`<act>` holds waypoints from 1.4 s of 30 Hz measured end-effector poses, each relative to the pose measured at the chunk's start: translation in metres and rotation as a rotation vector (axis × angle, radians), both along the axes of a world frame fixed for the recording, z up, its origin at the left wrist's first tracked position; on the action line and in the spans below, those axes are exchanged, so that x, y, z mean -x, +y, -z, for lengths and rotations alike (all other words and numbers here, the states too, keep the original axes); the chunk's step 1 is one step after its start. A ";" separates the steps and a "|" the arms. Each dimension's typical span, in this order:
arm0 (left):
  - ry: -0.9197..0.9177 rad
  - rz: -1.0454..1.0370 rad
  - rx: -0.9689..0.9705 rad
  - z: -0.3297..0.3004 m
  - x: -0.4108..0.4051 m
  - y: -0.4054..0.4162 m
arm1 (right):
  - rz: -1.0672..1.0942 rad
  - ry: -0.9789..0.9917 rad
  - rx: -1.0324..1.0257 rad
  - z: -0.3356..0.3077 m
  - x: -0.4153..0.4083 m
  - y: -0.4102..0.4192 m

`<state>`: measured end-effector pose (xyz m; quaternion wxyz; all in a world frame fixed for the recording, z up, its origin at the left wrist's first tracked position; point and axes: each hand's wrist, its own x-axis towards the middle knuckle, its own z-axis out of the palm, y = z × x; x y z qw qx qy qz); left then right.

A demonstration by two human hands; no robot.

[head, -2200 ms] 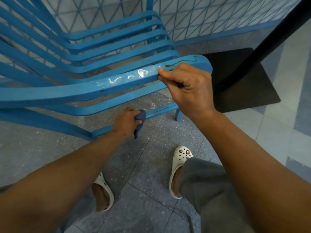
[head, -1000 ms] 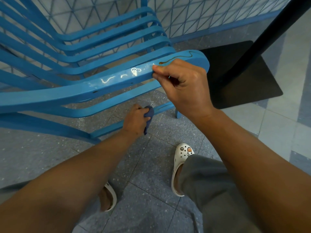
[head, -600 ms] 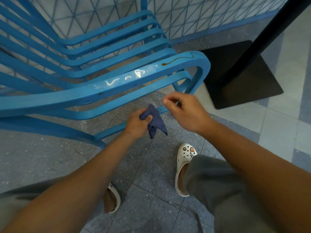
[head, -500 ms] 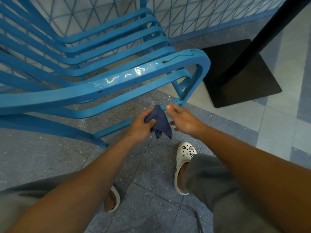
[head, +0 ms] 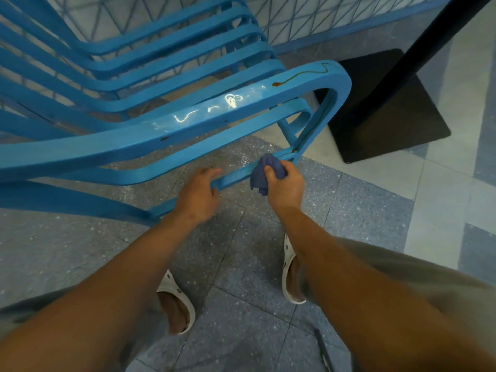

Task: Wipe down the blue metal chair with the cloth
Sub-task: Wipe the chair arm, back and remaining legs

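Blue metal chair (head: 150, 135) fills the upper left of the view, w/ its curved armrest running across the middle and bending down at the right end into a front leg. Armrest top carries pale scribble-like marks (head: 212, 108) near its middle and a brown dried streak (head: 303, 75) toward the bend. Lower side rail (head: 236, 175) sits below the armrest, slanting up to the right where it meets the leg. Cloth (head: 261, 173), dark blue and bunched up, is at the right end of that rail, pressed against it just beside the leg joint. Right hand (head: 283, 186) grips the cloth, fingers curled round it, thumb on top. Left hand (head: 198, 194) is just left of the cloth on the same rail, fingers loosely bent over the rail's edge, touching it; not clamped hard as far as can be seen. Both forearms reach in from the bottom of the view. Below them, two white clogs (head: 291, 272) stand on the speckled grey floor (head: 241, 304). A black post w/ a flat square base (head: 386, 111) stands right of the chair, apart from it. Blue lattice fence (head: 308, 20) runs behind.
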<state>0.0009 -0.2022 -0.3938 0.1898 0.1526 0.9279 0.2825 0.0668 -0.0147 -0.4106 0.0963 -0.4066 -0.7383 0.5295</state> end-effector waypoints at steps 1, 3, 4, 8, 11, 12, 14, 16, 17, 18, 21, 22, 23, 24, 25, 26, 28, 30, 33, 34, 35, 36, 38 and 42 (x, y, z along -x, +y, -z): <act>-0.004 0.016 0.026 0.005 -0.002 -0.006 | -0.005 -0.002 -0.059 0.001 0.005 -0.003; -0.002 0.028 0.037 0.013 -0.008 -0.014 | -0.026 -0.053 -0.119 0.005 0.016 -0.010; 0.010 0.011 0.036 0.017 -0.011 -0.016 | -0.068 -0.082 -0.148 0.007 0.019 -0.016; 0.107 -0.069 0.036 0.031 -0.028 -0.026 | -0.395 -0.115 -0.317 0.007 0.023 -0.039; 0.155 -0.164 0.055 0.040 -0.039 -0.047 | -0.451 -0.172 -0.395 0.003 0.026 -0.009; 0.151 -0.201 0.054 0.042 -0.041 -0.055 | -0.370 -0.175 -0.403 0.005 0.026 0.006; 0.136 -0.241 0.020 0.044 -0.042 -0.068 | -0.212 -0.166 -0.427 0.012 0.026 0.026; 0.124 -0.253 -0.023 0.045 -0.043 -0.075 | -0.187 -0.185 -0.470 0.008 0.027 0.018; 0.117 -0.257 -0.043 0.045 -0.043 -0.077 | -0.206 -0.191 -0.485 0.003 0.027 0.005; 0.108 -0.261 -0.061 0.044 -0.044 -0.078 | -0.251 -0.178 -0.500 -0.002 0.027 -0.012; 0.082 -0.286 -0.099 0.039 -0.047 -0.081 | -0.441 -0.122 -0.546 -0.002 0.023 -0.075; 0.070 -0.296 -0.112 0.038 -0.046 -0.083 | -0.513 -0.109 -0.561 0.000 0.024 -0.098; 0.060 -0.299 -0.125 0.037 -0.045 -0.085 | -0.582 -0.098 -0.569 0.001 0.024 -0.119; 0.053 -0.296 -0.134 0.037 -0.043 -0.087 | -0.652 -0.096 -0.578 0.002 0.025 -0.136; 0.045 -0.292 -0.137 0.037 -0.042 -0.089 | -0.715 -0.093 -0.579 0.000 0.025 -0.146; 0.038 -0.291 -0.136 0.037 -0.040 -0.090 | -0.763 -0.087 -0.568 -0.001 0.026 -0.149; 0.032 -0.288 -0.128 0.038 -0.040 -0.093 | -0.804 -0.072 -0.571 -0.001 0.029 -0.134; 0.032 -0.284 -0.129 0.037 -0.040 -0.094 | -0.760 -0.106 -0.605 0.000 0.032 -0.104; 0.023 -0.270 -0.121 0.036 -0.044 -0.095 | -0.568 -0.216 -0.680 0.003 0.038 -0.059; 0.026 -0.259 -0.116 0.036 -0.046 -0.097 | -0.522 -0.244 -0.694 0.006 0.041 -0.053; 0.032 -0.246 -0.113 0.036 -0.048 -0.098 | -0.501 -0.248 -0.700 0.005 0.043 -0.056; 0.037 -0.237 -0.110 0.037 -0.051 -0.100 | -0.507 -0.227 -0.712 0.003 0.043 -0.069; 0.030 -0.240 -0.109 0.040 -0.059 -0.104 | -0.600 -0.164 -0.758 0.000 0.039 -0.109; 0.025 -0.320 -0.134 0.049 -0.078 -0.113 | -0.753 -0.110 -0.681 0.003 0.033 -0.176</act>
